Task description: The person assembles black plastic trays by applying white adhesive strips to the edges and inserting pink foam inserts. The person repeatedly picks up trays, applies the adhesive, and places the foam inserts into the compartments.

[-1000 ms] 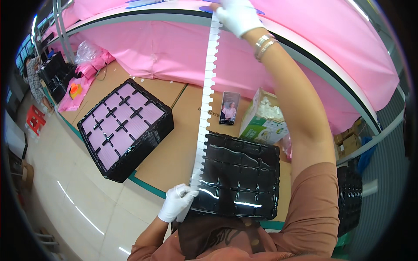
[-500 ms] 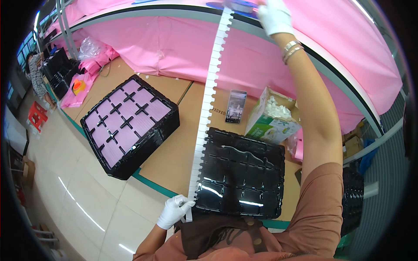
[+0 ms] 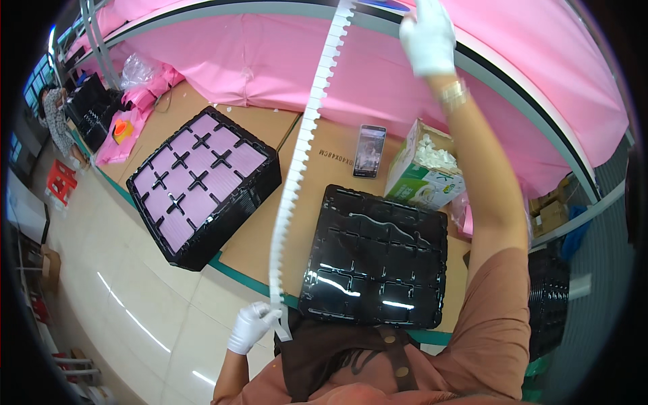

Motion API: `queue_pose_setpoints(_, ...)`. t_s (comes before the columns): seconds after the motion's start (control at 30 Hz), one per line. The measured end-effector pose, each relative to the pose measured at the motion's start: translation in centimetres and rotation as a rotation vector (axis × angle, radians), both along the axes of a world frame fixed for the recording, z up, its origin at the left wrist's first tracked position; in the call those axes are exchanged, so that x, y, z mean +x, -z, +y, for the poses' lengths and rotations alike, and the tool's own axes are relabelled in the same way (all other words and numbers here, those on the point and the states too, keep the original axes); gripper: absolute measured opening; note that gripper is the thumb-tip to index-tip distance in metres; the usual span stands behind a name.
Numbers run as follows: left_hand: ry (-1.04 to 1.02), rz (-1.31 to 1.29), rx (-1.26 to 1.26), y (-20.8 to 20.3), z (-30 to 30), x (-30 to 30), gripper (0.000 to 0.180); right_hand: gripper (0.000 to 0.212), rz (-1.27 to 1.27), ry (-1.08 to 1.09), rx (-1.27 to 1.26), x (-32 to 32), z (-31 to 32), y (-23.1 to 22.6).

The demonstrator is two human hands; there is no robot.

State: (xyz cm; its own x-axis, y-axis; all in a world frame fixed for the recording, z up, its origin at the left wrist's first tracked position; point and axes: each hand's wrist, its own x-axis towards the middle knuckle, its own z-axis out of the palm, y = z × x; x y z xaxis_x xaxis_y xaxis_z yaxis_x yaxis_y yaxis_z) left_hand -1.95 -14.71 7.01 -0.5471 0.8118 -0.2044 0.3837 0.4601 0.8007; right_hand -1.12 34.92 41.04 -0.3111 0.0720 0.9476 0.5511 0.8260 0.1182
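A long white strip (image 3: 297,162) with one notched edge runs from the top edge down past the table's front. My gloved left hand (image 3: 253,327) pinches its lower end, where a short tail hangs below the fingers. The strip bows slightly to the left. My gloved right hand (image 3: 430,44) is raised by the pink-covered shelf at the top, to the right of the strip's upper end; its fingertips are partly cut off by the picture edge. A blue edge of something (image 3: 385,4) shows beside that hand. Right of the strip lies a shiny black plastic tray (image 3: 374,260).
A deep black tray stack with a lilac sheet and black crosses (image 3: 196,179) stands on the cardboard-covered table at left. A phone (image 3: 369,152) and a green-white box of white bits (image 3: 425,169) lie beyond the near tray. Another person (image 3: 55,118) is far left.
My left hand has shifted slightly left and down with the strip's end, and the strip now curves instead of running straight. My right hand has moved slightly. The view has tilted a little.
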Motion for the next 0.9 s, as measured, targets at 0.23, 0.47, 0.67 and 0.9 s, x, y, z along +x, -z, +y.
queue_pose_setpoints(0.23,-0.444,-0.565,0.473,-6.5,9.9,-0.7,0.021,0.026,-0.473,-0.730,-1.031,11.0,-18.6,22.3)
queue_pose_setpoints(0.47,-0.390,-0.781,0.674,-5.4,14.5,1.6,0.011,0.022,-0.091,-0.791,-1.824,11.9,-24.9,27.1)
queue_pose_setpoints(0.67,-0.384,-0.404,0.764,-4.9,15.0,4.5,0.011,0.018,0.248,-0.972,-2.134,11.8,-24.9,27.6)
queue_pose_setpoints(0.9,-0.401,-0.841,0.646,-6.1,14.7,2.5,0.016,0.015,0.080,-0.951,-2.122,13.0,-24.5,26.5)
